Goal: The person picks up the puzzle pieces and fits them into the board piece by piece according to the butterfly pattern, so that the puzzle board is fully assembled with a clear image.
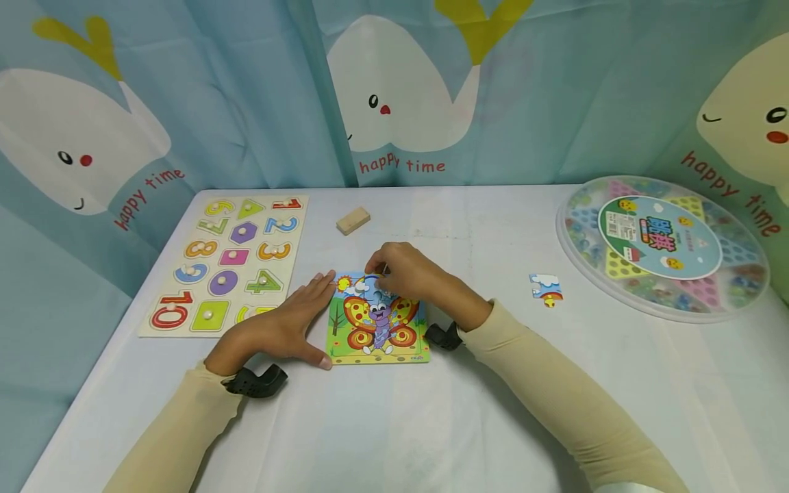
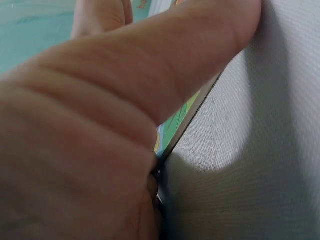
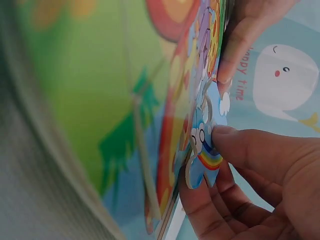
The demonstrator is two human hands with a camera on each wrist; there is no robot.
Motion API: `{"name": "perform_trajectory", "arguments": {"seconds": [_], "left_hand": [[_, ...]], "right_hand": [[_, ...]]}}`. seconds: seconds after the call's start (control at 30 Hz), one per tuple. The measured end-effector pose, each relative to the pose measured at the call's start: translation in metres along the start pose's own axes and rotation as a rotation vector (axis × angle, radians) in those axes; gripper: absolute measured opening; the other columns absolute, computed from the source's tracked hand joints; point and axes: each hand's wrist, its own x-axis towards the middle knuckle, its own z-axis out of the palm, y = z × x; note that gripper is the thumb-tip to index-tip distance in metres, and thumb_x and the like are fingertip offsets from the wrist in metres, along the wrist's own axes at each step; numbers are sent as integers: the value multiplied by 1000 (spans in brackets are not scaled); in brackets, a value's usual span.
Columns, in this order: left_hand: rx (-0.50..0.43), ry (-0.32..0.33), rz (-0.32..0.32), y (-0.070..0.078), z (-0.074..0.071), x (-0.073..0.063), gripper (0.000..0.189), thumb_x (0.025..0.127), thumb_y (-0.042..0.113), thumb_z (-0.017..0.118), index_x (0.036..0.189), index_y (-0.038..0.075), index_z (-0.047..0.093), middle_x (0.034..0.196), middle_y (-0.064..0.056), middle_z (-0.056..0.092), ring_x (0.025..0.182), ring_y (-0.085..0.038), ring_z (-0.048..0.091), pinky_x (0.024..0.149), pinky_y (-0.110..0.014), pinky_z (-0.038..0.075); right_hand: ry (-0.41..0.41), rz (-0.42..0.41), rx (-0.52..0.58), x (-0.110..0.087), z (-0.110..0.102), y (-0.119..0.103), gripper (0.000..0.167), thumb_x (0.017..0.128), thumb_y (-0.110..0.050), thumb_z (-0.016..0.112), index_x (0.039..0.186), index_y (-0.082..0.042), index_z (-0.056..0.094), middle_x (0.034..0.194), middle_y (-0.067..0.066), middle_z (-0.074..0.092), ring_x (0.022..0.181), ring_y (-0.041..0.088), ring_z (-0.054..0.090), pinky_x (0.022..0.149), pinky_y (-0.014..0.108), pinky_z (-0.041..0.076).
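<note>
A jigsaw board (image 1: 345, 352) with a smiling butterfly picture lies flat on the table. My left hand (image 1: 280, 330) rests along its left edge, fingers and thumb spread straight. Over the board's top edge, my right hand (image 1: 407, 270) pinches a jigsaw piece (image 3: 210, 161) with sky and a rainbow between thumb and fingers. That piece sits tilted over the picture in the right wrist view; the fingers mostly hide it from the head view. In the left wrist view, the left thumb (image 2: 200, 45) crosses the board's edge.
Another jigsaw piece (image 1: 545, 287) with cloud and rainbow lies on the right. A number-and-shape peg board (image 1: 294, 236) lies at left, a small wooden block (image 1: 353, 221) behind. At far right is a round game case (image 1: 659, 236). A whale-print curtain (image 1: 265, 89) hangs behind.
</note>
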Motion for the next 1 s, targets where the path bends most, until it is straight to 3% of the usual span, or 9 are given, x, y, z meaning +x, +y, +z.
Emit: {"name": "perform_trajectory", "arguments": {"seconds": [0.33,0.67,1.0], "left_hand": [[-4,-1,8,1,-1,-1,128,68,48,85,156,5,2,162,-5,-10,147,-23,-12,117,-48,1],[-8,5,2,2,0,0,129,67,49,85,156,6,3,163,-4,-9,147,-24,-11,117,-49,2],[-11,2,5,1,0,0,127,68,49,84,156,6,4,163,-4,-9,147,-23,-12,117,-48,1]], "right_hand": [[2,14,-9,0,2,-3,16,89,-5,69,104,-3,72,105,6,66,96,17,58,86,31,50],[6,55,58,-1,1,2,17,91,-5,66,106,-1,72,102,6,70,94,16,62,85,30,52],[32,-5,62,-3,-2,4,21,89,-4,68,109,0,71,103,8,68,91,18,60,80,29,51]]}}
